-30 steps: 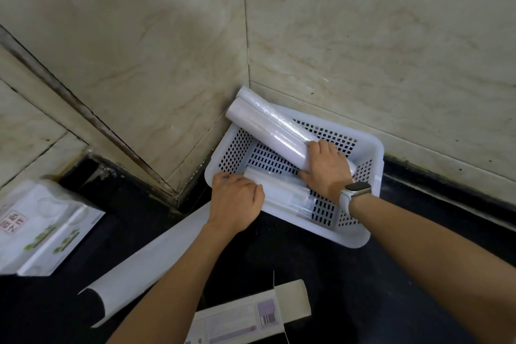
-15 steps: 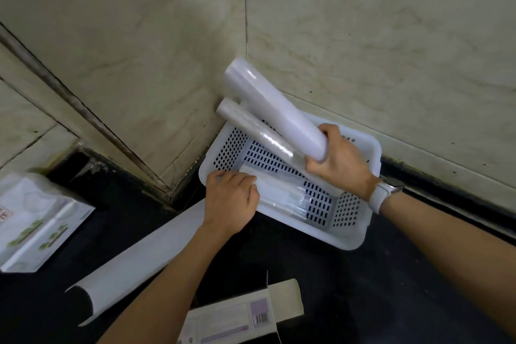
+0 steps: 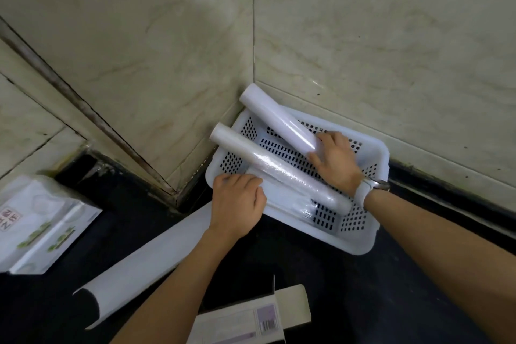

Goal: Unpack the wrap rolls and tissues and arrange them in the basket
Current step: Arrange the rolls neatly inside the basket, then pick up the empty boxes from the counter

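A white perforated basket (image 3: 360,243) stands on the dark counter in the wall corner. Two white wrap rolls lie slanted in it, their far ends sticking out over the rim. My right hand (image 3: 336,160) grips the near end of the far wrap roll (image 3: 275,119). The nearer wrap roll (image 3: 276,167) runs diagonally across the basket. My left hand (image 3: 237,204) presses on a clear flat packet (image 3: 290,202) along the basket's near side. A tissue pack (image 3: 36,226) lies at the far left on the counter.
A curled white sheet (image 3: 145,262) lies under my left forearm. An opened carton with a barcode (image 3: 251,318) sits at the bottom edge. Marble walls close in behind and left of the basket.
My right hand has lowered the far roll from its raised position into the basket, beside the other roll. My left hand has stayed on the packet.
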Available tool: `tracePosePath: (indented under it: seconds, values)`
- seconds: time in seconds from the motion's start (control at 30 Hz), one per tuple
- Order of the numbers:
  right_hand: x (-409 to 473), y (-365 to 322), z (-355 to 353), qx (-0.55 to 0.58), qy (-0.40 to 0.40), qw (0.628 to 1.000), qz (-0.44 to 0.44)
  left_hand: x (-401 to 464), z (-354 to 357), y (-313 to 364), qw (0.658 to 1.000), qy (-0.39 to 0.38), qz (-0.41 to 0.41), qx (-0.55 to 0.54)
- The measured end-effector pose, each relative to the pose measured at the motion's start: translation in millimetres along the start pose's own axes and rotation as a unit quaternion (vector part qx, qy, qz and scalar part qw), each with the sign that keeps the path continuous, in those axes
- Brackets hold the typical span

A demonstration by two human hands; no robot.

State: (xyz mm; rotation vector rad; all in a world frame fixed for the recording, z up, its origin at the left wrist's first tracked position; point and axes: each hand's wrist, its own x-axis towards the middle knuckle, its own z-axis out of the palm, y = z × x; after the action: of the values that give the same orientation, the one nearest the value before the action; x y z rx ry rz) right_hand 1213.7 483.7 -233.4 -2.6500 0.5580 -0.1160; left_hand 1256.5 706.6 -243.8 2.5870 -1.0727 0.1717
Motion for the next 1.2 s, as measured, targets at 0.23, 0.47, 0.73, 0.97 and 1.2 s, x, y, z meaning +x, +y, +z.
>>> tracePosePath:
  seconds: [0.23,0.47,0.73,0.97,1.2]
  values:
    - [-33,-17,5,-0.155,-0.070,0.961,-0.218,0,0,1,1.000,-0.004,-0.007,0.004]
    - [-29,-17,9,-0.228,-0.028,0.955,-0.186,-2,1,-1,1.000,-0.007,-0.002,-0.007]
    - [-30,-14,8,-0.222,-0.070,0.954,-0.191,0,-4,-1,0.999,-0.039,-0.004,-0.024]
    - [-71,-41,-21,-0.067,-0.015,0.979,-0.191,-22,-26,3,0.996,0.025,-0.033,-0.085]
    - [-184,-84,13,0.024,0.028,0.952,-0.304,-116,-40,-37,0.977,-0.050,-0.209,-0.013]
